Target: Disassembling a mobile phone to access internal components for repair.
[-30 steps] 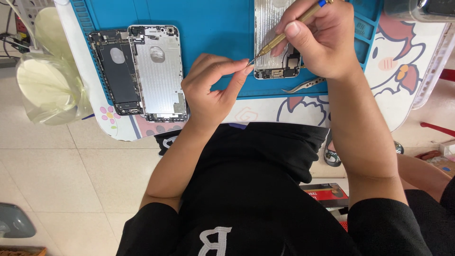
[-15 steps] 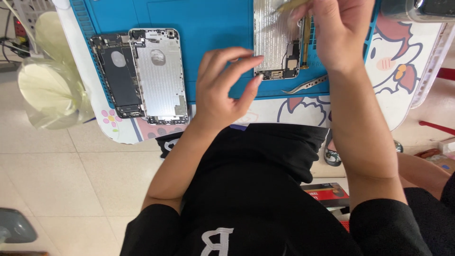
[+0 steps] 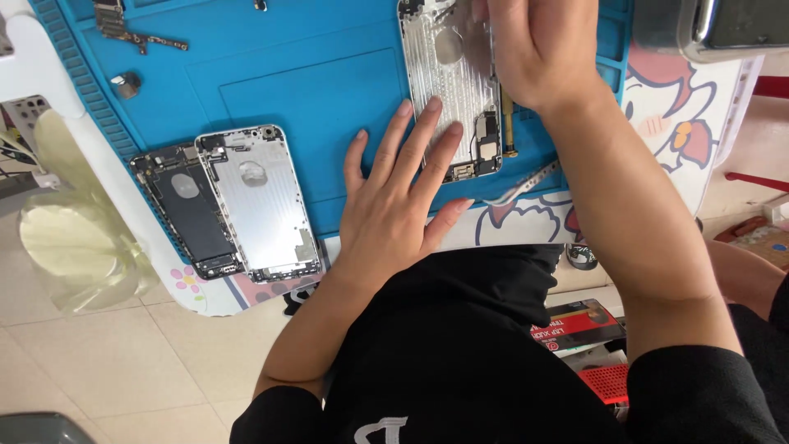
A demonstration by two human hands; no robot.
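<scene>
Your left hand [image 3: 394, 205] lies flat, fingers spread, pinning the opened phone shell [image 3: 456, 90] at the blue mat's [image 3: 312, 90] near edge; your right hand [image 3: 538, 49] covers its top, grip hidden, parts still inside.

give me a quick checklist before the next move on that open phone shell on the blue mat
1. Open phone shell lies flat on the blue mat: ok.
2. Left hand steadies it, fingertips on its lower edge: ok.
3. Right hand is over the shell's upper right; what it grips: cannot tell.
4. Tweezers lie on the mat's near edge, within reach: ok.
5. Two spare shells sit apart at the left, out of the way: ok.
6. Small loose parts rest on the mat's far left: ok.
</scene>
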